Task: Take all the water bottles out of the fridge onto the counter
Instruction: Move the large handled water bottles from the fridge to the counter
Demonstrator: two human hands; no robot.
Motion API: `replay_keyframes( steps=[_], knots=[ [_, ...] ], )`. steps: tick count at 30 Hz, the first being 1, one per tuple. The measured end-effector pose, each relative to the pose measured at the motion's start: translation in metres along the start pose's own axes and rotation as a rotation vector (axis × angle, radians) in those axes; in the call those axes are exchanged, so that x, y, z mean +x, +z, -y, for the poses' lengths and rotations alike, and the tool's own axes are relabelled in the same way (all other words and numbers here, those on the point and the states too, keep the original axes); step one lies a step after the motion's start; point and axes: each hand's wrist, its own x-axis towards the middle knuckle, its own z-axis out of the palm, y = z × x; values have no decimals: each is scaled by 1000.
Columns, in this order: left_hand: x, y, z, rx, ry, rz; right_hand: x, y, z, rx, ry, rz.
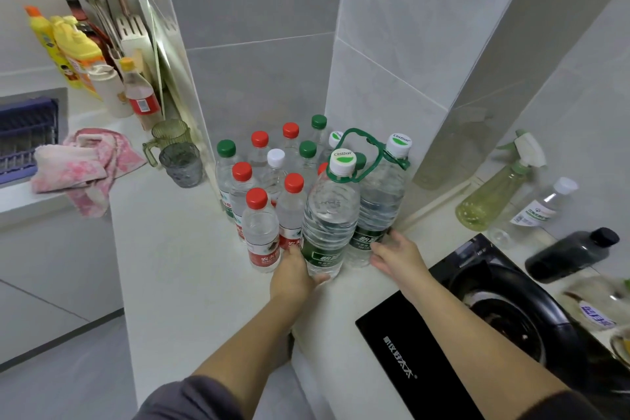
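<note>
Head view: our left hand grips the front big bottle low, our right hand holds the second big bottle; both stand on the table left of the stove

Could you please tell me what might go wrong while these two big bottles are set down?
1. The left hand grips the near large bottle right beside the red-capped bottles; a nudge could topple them.
2. The green carry loop joins it to the far large bottle, so shifting one may drag the other over.
</note>
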Motion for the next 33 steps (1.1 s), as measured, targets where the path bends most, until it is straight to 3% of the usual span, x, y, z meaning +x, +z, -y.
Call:
replay_keyframes(
  steps=[24,33],
  knots=[
    [-19,9,-10,-66,-68,-83,0,-16,-15,-47,-27,187],
    [-66,-16,6,76,-78,-39,-39,-5,-13,-300,-109,228]
  ],
)
